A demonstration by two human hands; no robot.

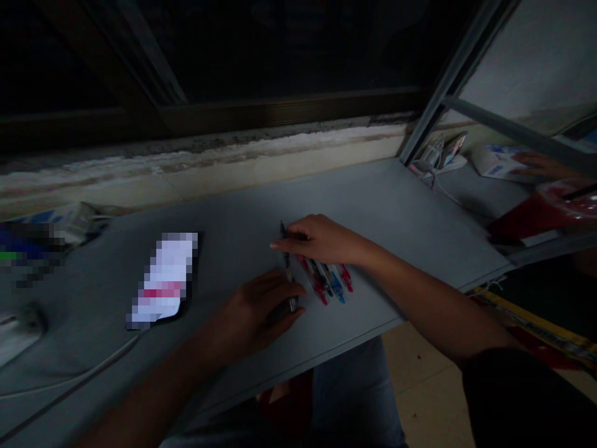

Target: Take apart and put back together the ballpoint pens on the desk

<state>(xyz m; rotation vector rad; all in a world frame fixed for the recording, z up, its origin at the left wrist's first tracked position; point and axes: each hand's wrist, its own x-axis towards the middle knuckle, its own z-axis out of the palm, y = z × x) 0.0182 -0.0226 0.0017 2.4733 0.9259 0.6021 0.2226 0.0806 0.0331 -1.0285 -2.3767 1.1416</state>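
Note:
On a grey table (382,205), my right hand (319,239) pinches the upper part of a dark pen (285,255) between thumb and fingers. My left hand (259,311) lies closed around the pen's lower end near the table's front edge. Under and just right of my right hand lies a row of several pens (329,280) with red, blue and dark barrels, side by side on the table.
A blurred-out phone-sized object (163,280) lies left of my hands, with a white cable (69,376) running from it. Packets sit at the far left (69,221). A metal post (438,87) stands at the right; behind it are another person's hand (543,165) and a red-lidded cup (555,208).

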